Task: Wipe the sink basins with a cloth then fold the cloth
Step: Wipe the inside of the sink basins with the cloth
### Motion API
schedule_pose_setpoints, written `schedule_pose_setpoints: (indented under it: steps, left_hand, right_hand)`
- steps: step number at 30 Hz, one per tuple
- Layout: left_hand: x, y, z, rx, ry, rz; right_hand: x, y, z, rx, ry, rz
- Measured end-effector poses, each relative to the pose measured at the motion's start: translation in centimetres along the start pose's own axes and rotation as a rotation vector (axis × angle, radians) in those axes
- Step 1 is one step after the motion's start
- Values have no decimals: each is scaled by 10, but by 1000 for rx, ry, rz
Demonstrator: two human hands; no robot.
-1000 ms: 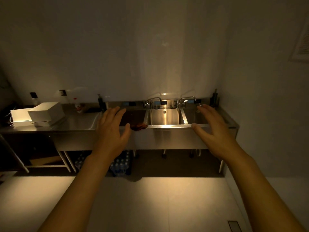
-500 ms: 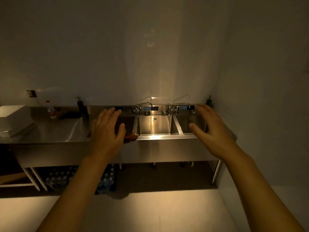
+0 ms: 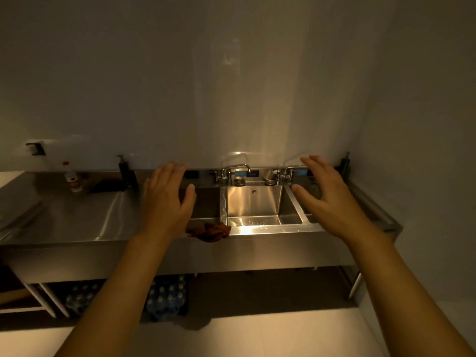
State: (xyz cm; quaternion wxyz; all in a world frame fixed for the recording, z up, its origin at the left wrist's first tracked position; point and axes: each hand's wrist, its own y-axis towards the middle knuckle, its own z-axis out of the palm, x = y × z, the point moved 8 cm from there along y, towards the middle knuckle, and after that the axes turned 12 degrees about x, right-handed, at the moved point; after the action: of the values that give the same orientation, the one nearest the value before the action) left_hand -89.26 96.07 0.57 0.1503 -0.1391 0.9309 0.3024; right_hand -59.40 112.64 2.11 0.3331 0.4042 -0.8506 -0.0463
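A long steel sink unit (image 3: pixel 270 249) stands against the wall with three basins. The middle basin (image 3: pixel 253 204) is lit; the left basin (image 3: pixel 206 204) and right basin (image 3: pixel 313 219) are partly hidden behind my hands. A crumpled reddish-brown cloth (image 3: pixel 210 231) lies on the front rim between the left and middle basins. My left hand (image 3: pixel 166 202) is raised in the air, fingers spread, just left of the cloth and not touching it. My right hand (image 3: pixel 327 197) hovers the same way in front of the right basin. Both hands hold nothing.
Two faucets (image 3: pixel 235 171) (image 3: pixel 289 172) sit on the back ledge. Dark pump bottles (image 3: pixel 126 171) (image 3: pixel 343 163) stand at the back, a small white bottle (image 3: pixel 73 180) on the steel counter (image 3: pixel 64 217) to the left. Packs of water bottles (image 3: pixel 167 297) lie under the unit. A wall closes the right side.
The view has drawn closer to the sink and shifted right; the white box at left has left the frame. Both hands stay raised and spread, holding nothing.
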Motion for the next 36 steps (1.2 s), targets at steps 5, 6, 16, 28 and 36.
schedule_pose_setpoints:
  steps: [5,6,16,28,36]
  left_hand:
    - [47,18,4,-12,-17,-49]
    - [57,21,5,-15,-17,-58]
    - [144,79,34,-31,75,-147]
    - [221,224,128,5,137,-255]
    - [283,270,202,100,131,-320]
  right_hand:
    - [8,51,31,24,0,-32]
    - [9,61,37,27,7,-40]
    - [-11,181,111,86,73,-124]
    - [-99,388,180,179,111,-171]
    - [-149,473,257,281,118,-159]
